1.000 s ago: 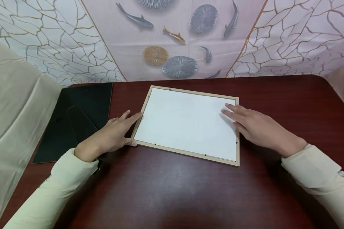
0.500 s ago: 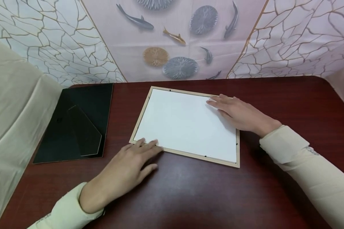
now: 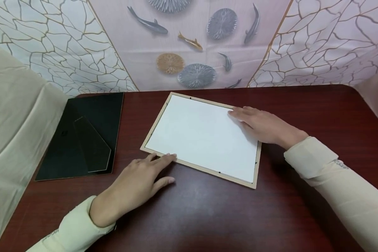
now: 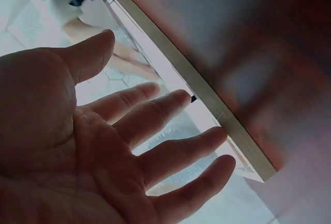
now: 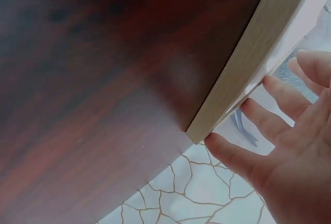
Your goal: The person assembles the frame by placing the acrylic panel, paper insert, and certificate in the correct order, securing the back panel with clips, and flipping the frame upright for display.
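A light wooden picture frame lies flat and slightly turned on the table, with a white sheet filling it. Small dark tabs show along its inner edges. My left hand touches the near edge with its fingertips, thumb apart; in the left wrist view its fingers reach straight to the wooden bar. Across the far right corner lies my right hand, hiding that corner. The right wrist view has my right hand's fingers extended against the frame's side.
At the left lies a black backboard with a folded stand leg on it. The dark red table ends at a patterned cloth behind. Pale fabric hangs along the left side.
My left hand went from the frame's left edge to its near edge, my right from the right edge to the far right corner. The frame has since turned slightly clockwise.
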Demonstrator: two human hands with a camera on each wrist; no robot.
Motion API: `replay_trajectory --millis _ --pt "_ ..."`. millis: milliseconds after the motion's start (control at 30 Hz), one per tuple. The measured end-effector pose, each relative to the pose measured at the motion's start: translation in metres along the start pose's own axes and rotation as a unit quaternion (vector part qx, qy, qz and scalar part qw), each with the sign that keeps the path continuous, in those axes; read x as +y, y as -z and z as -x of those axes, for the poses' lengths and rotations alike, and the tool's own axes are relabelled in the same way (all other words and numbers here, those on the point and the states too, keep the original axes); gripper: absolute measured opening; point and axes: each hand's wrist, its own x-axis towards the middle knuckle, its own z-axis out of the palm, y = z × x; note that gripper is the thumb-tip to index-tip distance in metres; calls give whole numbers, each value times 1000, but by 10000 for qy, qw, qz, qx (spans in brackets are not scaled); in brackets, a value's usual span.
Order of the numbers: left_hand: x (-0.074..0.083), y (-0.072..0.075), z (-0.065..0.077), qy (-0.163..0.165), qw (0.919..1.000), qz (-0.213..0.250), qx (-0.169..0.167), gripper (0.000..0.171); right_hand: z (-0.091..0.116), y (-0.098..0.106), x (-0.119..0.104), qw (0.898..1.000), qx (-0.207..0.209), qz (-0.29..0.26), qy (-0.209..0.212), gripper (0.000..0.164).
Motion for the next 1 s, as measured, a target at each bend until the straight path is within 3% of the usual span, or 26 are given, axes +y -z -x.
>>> replay_trajectory --millis 300,533,667,1000 --pt "-16 8 -13 479 9981 35 -376 63 36 -8 -6 9994 131 306 7 53" --pt "-24 9 -22 436 9982 138 -389 64 69 -20 -13 9979 503 205 342 53" --pt "-28 11 -34 451 9974 221 -524 65 83 -25 -22 9975 629 36 335 55" --pt "-46 21 -76 648 9884 606 -1230 74 104 -32 -49 9971 672 -156 329 55"
